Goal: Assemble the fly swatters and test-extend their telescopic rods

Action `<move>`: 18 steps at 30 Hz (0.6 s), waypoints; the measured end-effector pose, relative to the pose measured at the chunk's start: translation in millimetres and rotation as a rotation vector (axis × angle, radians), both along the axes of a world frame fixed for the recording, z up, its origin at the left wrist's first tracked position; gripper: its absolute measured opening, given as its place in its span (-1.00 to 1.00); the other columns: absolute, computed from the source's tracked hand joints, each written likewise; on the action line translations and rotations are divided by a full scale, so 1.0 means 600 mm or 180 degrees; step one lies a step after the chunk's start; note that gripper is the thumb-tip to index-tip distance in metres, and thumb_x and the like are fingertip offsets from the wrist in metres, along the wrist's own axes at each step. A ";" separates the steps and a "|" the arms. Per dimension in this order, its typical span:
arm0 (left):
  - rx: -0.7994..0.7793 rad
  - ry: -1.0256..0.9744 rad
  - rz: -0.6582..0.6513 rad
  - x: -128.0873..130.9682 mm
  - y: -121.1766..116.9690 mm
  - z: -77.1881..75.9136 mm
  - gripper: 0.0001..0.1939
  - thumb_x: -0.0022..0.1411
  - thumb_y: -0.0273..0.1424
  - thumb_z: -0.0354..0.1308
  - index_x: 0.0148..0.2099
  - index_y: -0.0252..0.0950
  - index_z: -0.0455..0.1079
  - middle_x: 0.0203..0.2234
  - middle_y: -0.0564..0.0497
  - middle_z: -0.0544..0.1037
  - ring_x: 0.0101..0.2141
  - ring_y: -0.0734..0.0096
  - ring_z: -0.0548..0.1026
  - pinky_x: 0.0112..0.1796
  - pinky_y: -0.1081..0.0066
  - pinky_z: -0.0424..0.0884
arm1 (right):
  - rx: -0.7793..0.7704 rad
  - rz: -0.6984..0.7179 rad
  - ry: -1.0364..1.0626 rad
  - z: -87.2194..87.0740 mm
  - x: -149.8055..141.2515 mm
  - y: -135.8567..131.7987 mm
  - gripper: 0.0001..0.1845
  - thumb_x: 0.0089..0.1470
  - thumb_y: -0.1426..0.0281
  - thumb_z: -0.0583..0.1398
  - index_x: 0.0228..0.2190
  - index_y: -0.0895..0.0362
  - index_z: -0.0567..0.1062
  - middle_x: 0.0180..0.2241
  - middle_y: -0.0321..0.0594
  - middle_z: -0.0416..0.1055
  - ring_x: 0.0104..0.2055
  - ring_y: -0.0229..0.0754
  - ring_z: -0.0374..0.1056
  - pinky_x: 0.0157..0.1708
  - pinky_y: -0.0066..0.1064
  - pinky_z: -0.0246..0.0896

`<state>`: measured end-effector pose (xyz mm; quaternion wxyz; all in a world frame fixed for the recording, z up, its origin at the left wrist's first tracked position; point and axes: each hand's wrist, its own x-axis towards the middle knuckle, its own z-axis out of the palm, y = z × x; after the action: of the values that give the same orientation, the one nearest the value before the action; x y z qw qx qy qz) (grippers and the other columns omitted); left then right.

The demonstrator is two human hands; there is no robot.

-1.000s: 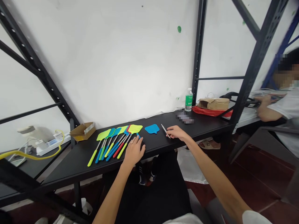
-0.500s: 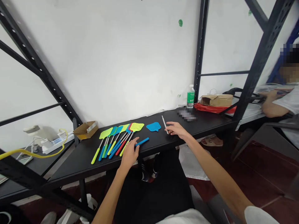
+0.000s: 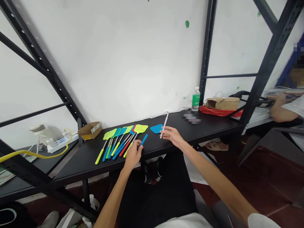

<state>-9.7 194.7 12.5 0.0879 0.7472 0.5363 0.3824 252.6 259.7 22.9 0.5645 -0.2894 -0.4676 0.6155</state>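
Between the fingers of my left hand (image 3: pixel 133 154) is a blue fly swatter handle (image 3: pixel 144 139), tilted up to the right. My right hand (image 3: pixel 173 135) pinches a thin silver metal rod (image 3: pixel 165 124), which slants upward over the table. Just behind the rod lies a loose blue fly swatter head (image 3: pixel 156 128), partly covered by my right fingers. Left of my hands, several fly swatters (image 3: pixel 122 141) in yellow, green, blue and red lie side by side, handles towards me. The rod and the handle are apart from each other.
The black table (image 3: pixel 78 164) carries an open cardboard box (image 3: pixel 89 130) at left. A water bottle (image 3: pixel 196 99), a brown carton (image 3: pixel 222 103) and a red bag (image 3: pixel 218 111) stand back right. Black rack posts (image 3: pixel 206 47) frame the table. Another person sits far right.
My left hand has closed on the blue handle and raised its far end. My right hand has lifted the rod and moved left, tipping the rod to the right.
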 end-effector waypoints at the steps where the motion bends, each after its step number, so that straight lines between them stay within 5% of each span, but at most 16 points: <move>1: 0.0014 0.0069 0.0014 0.001 -0.001 0.000 -0.80 0.37 -0.29 -0.05 -0.02 -0.21 0.27 -0.29 -0.01 0.54 -0.23 0.24 0.50 -0.23 0.32 0.35 | 0.0019 -0.0007 0.0002 -0.001 -0.001 -0.001 -0.65 -0.08 0.35 0.39 -0.20 0.14 0.54 -0.21 -0.10 0.58 -0.33 -0.16 0.55 -0.40 -0.47 0.44; 8: 0.0170 0.0423 0.0118 0.008 -0.005 0.001 -0.83 0.38 -0.29 -0.07 -0.07 -0.18 0.27 -0.33 0.03 0.49 -0.28 0.27 0.47 -0.32 0.37 0.29 | 0.0050 -0.0098 0.0031 -0.004 -0.001 -0.001 -0.69 -0.04 0.18 0.37 -0.35 0.16 0.59 -0.36 -0.15 0.55 -0.46 -0.28 0.45 -0.47 -0.49 0.37; 18: 0.0260 0.0574 0.0186 0.009 -0.006 0.001 -0.84 0.38 -0.31 -0.06 -0.07 -0.18 0.28 -0.36 0.05 0.48 -0.32 0.29 0.47 -0.37 0.39 0.25 | 0.0122 0.0011 -0.0095 0.000 -0.004 -0.007 -0.68 -0.05 0.20 0.34 -0.33 0.20 0.62 -0.45 -0.17 0.50 -0.50 -0.30 0.37 -0.51 -0.49 0.29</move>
<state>-4.0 190.9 13.4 -0.0024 0.7656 0.5476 0.3376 250.2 255.5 22.9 0.5618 -0.2869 -0.4882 0.6030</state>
